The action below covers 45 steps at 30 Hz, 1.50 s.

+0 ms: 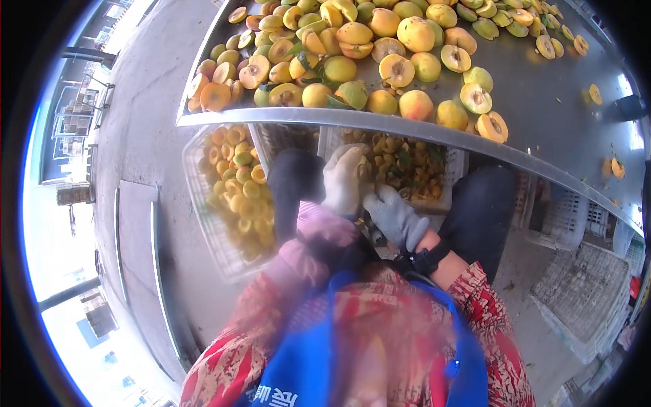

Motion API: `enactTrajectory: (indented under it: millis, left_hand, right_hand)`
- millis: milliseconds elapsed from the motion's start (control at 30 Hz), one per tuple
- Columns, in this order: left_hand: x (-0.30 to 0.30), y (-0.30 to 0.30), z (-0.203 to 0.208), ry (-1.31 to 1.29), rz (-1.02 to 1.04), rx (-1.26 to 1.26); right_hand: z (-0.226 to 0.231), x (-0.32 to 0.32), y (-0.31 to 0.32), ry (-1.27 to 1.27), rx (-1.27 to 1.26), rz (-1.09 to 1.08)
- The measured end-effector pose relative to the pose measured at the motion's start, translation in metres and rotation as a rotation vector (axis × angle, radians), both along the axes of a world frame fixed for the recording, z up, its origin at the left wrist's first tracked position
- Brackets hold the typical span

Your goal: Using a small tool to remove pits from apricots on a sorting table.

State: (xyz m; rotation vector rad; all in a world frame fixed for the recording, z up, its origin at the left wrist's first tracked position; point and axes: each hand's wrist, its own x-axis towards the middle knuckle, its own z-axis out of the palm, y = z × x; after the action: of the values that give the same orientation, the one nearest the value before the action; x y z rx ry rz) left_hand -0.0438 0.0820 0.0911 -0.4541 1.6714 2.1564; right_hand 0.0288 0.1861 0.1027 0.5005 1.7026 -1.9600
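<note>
My left hand [342,182] wears a cream glove and is closed in front of me, just below the table's rim. Its fingers curl round something too hidden to name. Close beside it, my right hand [397,218] in a grey glove is also closed; what it grips, if anything, cannot be made out. Both hands are between my knees, at the near side of a crate [439,201] of dark yellow fruit pieces. Above them, whole and halved apricots [415,34] are heaped on a metal table [536,88]. Some halves lie cut side up.
A white plastic crate [203,203] of hollowed apricot halves [245,186] stands by my left knee. The table's raised metal rim [407,123] runs across above my hands. Stacked pale crates [580,292] stand at the right. A long flat metal-edged panel [139,244] lies on the floor at left.
</note>
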Motion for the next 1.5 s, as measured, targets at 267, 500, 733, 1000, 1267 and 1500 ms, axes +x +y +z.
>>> enactTrajectory:
  millis: [267, 500, 733, 1000, 1267, 1500]
  left_hand:
    - [-0.011, 0.002, -0.004, -0.145, -0.013, 0.010]
    - [-0.009, 0.004, -0.005, -0.032, 0.015, 0.046]
    - [0.011, -0.003, 0.032, 0.023, -0.267, -0.295]
    - [-0.001, -0.020, 0.032, -0.144, -0.546, 0.048]
    - [-0.003, -0.001, 0.037, -0.152, -0.432, 0.340]
    - [-0.008, 0.023, 0.028, -0.280, -0.072, 0.399]
  right_hand:
    - [0.014, -0.005, 0.009, -0.159, -0.161, -0.007]
    - [0.010, -0.003, 0.006, -0.015, 0.003, 0.069]
    - [0.017, 0.005, 0.026, -0.191, -0.064, 0.230]
    - [0.023, 0.012, 0.033, -0.432, -0.691, 0.183]
    - [-0.023, 0.017, 0.024, -0.286, -1.348, 0.183]
    - [-0.005, 0.000, 0.029, 0.063, -1.437, 0.252]
